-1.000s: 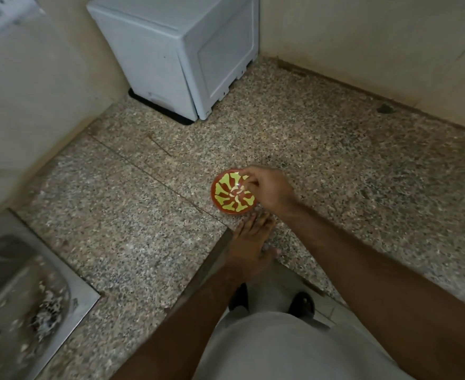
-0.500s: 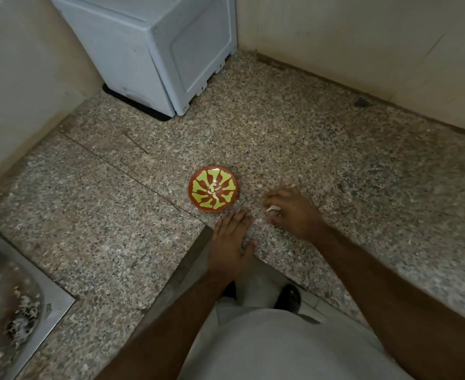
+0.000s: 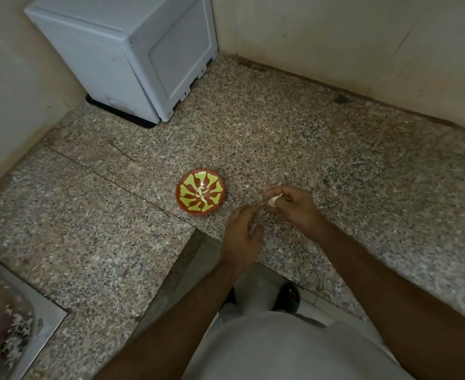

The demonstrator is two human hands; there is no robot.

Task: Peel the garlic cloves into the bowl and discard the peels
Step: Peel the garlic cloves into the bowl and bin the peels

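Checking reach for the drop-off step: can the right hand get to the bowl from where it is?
Probably yes. The right hand, pinching a garlic clove, is just right of the bowl. Only bare counter lies between, and the left hand sits nearer the person, out of the way.

You are looking down at a speckled granite counter (image 3: 322, 138) that bends in an L around a corner. Plain cream walls (image 3: 349, 45) rise behind it and on the left side. A pale grey-blue appliance box (image 3: 132, 53) stands in the far corner (on a dark base that shows under its front edge). At the lower left you can see a steel sink (image 3: 14, 319), with pale scraps in its basin. The light is dim and even.
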